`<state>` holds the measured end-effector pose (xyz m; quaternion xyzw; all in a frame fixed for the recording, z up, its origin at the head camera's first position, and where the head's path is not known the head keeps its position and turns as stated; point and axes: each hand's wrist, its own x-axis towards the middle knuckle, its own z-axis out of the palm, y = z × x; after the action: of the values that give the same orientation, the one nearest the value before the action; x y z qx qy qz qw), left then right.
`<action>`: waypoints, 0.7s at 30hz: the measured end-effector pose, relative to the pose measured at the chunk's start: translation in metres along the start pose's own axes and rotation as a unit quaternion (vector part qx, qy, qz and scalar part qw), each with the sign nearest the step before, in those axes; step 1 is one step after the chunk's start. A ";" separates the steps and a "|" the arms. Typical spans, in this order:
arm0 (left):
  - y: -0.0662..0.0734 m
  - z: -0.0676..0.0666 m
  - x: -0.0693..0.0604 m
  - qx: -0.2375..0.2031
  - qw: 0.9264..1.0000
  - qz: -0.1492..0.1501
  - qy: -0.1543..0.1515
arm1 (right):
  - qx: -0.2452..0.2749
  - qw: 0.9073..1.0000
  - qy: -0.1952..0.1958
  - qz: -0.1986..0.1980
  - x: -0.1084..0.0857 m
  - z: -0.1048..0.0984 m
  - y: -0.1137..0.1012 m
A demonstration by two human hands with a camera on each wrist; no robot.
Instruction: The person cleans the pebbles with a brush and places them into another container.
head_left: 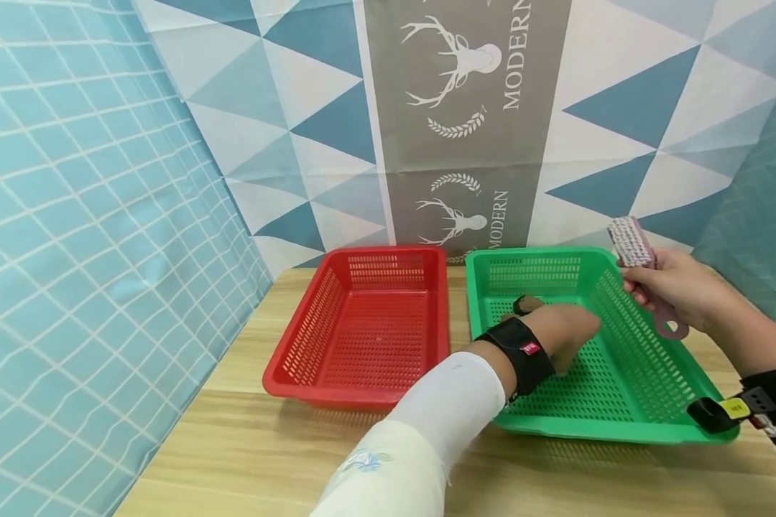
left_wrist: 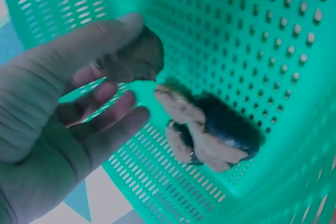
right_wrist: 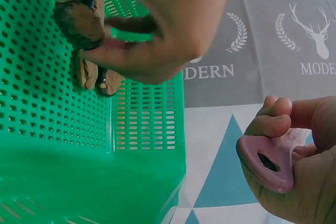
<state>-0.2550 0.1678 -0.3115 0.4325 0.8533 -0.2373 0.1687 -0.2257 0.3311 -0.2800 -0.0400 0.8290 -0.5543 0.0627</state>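
My left hand (head_left: 565, 332) is inside the green plastic basket (head_left: 595, 425), pinching a dark brown, rough-edged chunk (left_wrist: 139, 56) between thumb and fingers. Below it in the left wrist view lie several more chunks (left_wrist: 223, 129), with dark, shiny outsides and tan faces; their exact kind is unclear. The held chunk (right_wrist: 79, 23) is lifted just above those in the right wrist view. Over the basket's right side, my right hand (head_left: 682, 287) grips a brush (head_left: 632, 243) by its pink handle. The brush has a whitish textured head tilted up and a hole at the handle's end (right_wrist: 268, 162).
A red plastic basket (head_left: 378, 341) sits left of the green one on a wooden tabletop (head_left: 233, 445). Behind both rises a patterned cloth (head_left: 317, 108) with triangles and deer heads. A blue checked sheet (head_left: 90, 237) borders the left side.
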 end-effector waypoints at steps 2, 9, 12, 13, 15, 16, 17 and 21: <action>-0.005 0.000 -0.001 -0.051 0.998 0.021 0.019 | 0.003 1.000 0.001 -0.002 -0.001 0.000 -0.001; -0.037 0.001 -0.024 -0.402 0.894 0.161 0.115 | 0.024 1.000 -0.009 -0.006 -0.010 0.002 -0.008; -0.045 -0.002 -0.040 -0.506 0.837 0.168 0.123 | 0.026 1.000 -0.014 -0.010 -0.014 0.004 -0.012; -0.048 -0.002 -0.044 -0.538 0.817 0.169 0.122 | 0.027 0.999 -0.017 -0.011 -0.016 0.004 -0.014; -0.055 -0.003 -0.053 -0.585 0.783 0.170 0.125 | 0.021 0.999 -0.019 -0.016 -0.019 0.006 -0.018; -0.059 -0.002 -0.057 -0.596 0.774 0.169 0.130 | 0.016 0.999 -0.016 -0.022 -0.021 0.007 -0.019; -0.063 -0.001 -0.061 -0.602 0.769 0.169 0.136 | 0.014 0.999 -0.017 -0.024 -0.022 0.008 -0.021; -0.078 0.007 -0.077 -0.613 0.751 0.173 0.176 | 0.006 0.999 -0.014 -0.034 -0.026 0.015 -0.025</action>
<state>-0.2744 0.0736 -0.2593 0.4106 0.7410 0.4499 0.2825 -0.1976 0.3117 -0.2606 -0.0757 0.8226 -0.5607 0.0560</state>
